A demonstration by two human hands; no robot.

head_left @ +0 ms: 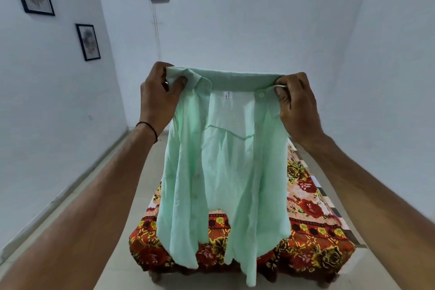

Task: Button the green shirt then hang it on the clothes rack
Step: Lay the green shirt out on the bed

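Head view showed me holding the green shirt (pixel 219 162) up in the air by its collar, with both arms stretched out in front of me. My left hand (pixel 158 99) was closed on the left end of the collar, thumb and fingers pinching the fabric between them. My right hand (pixel 297 103) was closed on the right end of the collar, fingertips (pixel 281 89) pressing the collar band just beside the top button (pixel 261 94). The collar was pulled taut and level between the two hands.

The shirt hung straight down from the collar with its inside facing me. Its front was unbuttoned: the two front panels hung apart, with a gap between them near the hem. A small white label (pixel 227 95) sat below the collar, left of the top button.

Below and behind the shirt stood a bed with a floral cover (pixel 313 231) in red, orange and yellow; the shirt's hem hung in front of its near edge. I could not tell whether the hem touched the cover. A black thread band (pixel 150 128) circled my left wrist, left of the shirt.
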